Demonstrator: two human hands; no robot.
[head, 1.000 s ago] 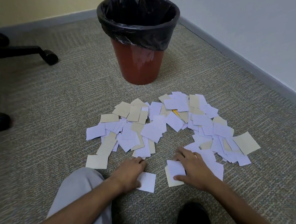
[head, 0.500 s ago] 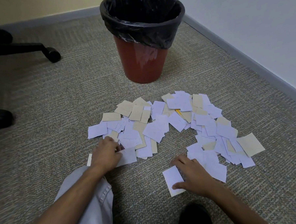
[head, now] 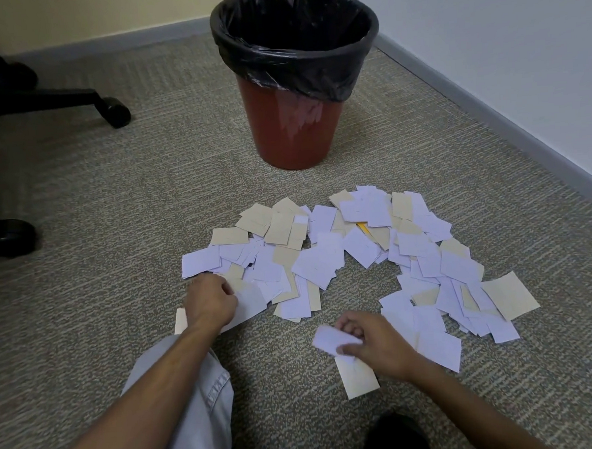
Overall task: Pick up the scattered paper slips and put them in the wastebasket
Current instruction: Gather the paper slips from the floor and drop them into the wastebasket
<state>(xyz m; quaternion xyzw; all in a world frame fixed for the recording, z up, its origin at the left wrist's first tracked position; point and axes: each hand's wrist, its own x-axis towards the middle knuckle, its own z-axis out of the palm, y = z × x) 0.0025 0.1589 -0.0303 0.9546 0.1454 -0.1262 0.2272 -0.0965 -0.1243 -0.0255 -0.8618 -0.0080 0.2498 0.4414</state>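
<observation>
Wastebasket [head: 296, 128], upper centre: black liner, no visible contents. Left hand [head: 209, 302] grasps a white slip [head: 252, 304]; right hand [head: 373, 344] pinches another slip [head: 331, 339].

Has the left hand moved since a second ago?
Yes. The left hand has gone leftward and away from the person, from the gap before the pile to its left edge, nearer the wastebasket.

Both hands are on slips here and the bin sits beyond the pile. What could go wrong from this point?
The right hand pinches one white slip; a beige slip beneath it may get left behind. The left hand grips slips at the pile's edge; loose ones could slide off on the way to the wastebasket.
</observation>
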